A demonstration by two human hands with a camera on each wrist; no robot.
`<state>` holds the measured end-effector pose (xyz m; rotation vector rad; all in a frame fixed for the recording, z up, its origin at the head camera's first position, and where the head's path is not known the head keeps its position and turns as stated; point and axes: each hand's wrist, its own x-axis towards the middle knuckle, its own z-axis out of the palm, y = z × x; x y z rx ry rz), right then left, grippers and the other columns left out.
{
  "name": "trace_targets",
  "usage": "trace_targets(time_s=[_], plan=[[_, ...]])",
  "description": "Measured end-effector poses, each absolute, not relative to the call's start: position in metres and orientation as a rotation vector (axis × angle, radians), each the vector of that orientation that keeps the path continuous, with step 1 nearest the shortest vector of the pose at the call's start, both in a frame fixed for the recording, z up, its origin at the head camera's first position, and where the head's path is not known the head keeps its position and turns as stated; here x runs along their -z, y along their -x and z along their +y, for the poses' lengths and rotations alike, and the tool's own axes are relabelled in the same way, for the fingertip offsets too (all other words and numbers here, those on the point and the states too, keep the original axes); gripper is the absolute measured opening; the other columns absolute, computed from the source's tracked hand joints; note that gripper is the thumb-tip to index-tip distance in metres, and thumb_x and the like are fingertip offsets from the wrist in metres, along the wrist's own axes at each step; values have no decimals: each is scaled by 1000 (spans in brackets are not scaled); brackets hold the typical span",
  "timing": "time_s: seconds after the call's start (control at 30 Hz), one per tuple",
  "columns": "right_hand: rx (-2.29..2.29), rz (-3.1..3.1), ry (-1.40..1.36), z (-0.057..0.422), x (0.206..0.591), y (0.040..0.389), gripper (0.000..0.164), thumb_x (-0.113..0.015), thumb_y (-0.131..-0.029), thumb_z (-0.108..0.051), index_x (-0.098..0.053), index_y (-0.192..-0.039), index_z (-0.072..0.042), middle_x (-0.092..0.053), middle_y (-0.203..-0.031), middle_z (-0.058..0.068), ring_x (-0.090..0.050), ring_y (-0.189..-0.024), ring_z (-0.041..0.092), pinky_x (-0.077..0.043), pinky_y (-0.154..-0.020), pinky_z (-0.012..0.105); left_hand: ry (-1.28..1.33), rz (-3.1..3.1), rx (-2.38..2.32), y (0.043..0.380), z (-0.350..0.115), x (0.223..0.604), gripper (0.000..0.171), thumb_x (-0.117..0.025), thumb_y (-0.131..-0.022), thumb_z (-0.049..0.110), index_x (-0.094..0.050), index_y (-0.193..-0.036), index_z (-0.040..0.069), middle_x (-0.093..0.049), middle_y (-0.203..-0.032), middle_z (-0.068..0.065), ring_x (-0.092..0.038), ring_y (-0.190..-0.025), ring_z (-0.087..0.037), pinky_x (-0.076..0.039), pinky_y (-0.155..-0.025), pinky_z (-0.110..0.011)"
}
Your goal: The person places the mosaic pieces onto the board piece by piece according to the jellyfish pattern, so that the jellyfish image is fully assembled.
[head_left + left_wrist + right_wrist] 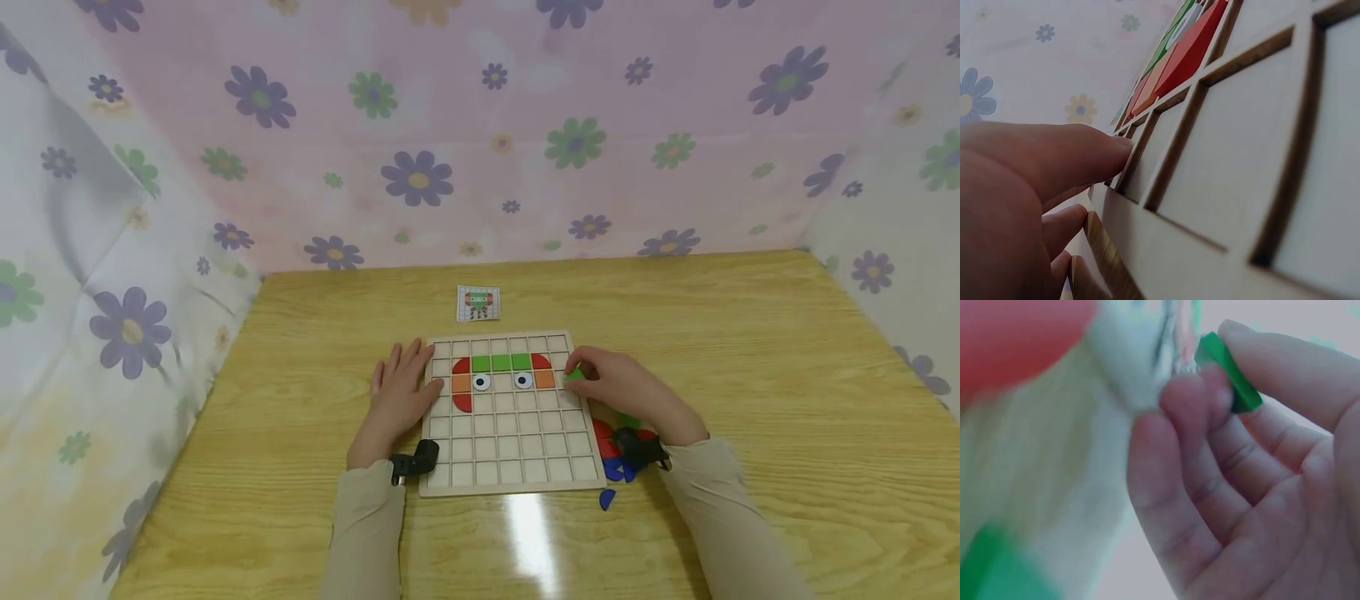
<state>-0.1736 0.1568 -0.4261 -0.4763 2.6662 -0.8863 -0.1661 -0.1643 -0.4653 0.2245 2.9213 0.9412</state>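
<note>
A wooden grid board point(517, 489) lies on the table with several tiles set in its upper cells: green squares point(501, 362), orange squares point(543, 379), red rounded pieces point(462, 403) and two eye pieces point(522, 380). My left hand point(397, 404) rests along the board's left edge, fingers extended, its thumb at the rim in the left wrist view. Over the board's right edge, my right hand point(626, 387) pinches a green tile point(1232, 375) between thumb and fingers.
Beside the board's right edge, partly under my right wrist, lies a pile of red pieces point(602, 433), blue and green ones. A lone blue piece point(607, 499) sits nearer me. Behind the board is a small picture card point(478, 303) showing a tile figure on a grid.
</note>
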Motion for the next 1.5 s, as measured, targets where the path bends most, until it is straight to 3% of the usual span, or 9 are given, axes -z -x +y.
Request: trace_targets(time_s=[0.3,0.8,1.17,1.5], plan=[[926,2582,583,127,418,179,9,-66,-80,-25,-60,-86,-21,-59,-84,-7,-51,-75,13,-41,-68,30,-209,2914,-945,166,-165,466,55,-50,-88,33,-34,-139,18,-18,-147,-4,-1,-135,-27,5,-102,-49],[924,2604,606,101,426,180,9,-65,-81,-26,-64,-89,-21,-60,-84,-10,-53,-77,8,-43,-71,30,-203,2942,-912,166,-163,464,54,-50,-88,32,-36,-138,17,-21,-147,-6,-3,-135,-29,2,-102,-51],[907,2636,700,73,431,175,10,-59,-85,-17,-63,-93,-21,-58,-82,-12,-52,-73,6,-43,-68,27,-196,2940,-885,168,-161,461,54,-50,-89,32,-35,-138,17,-21,-147,-6,-4,-135,-28,1,-102,-50],[918,2691,614,54,433,168,11,-59,-85,-16,-65,-93,-20,-57,-80,-11,-50,-71,7,-42,-63,25,-176,2937,-895,167,-161,458,53,-50,-89,31,-36,-138,16,-22,-146,-6,-4,-135,-28,1,-103,-50]])
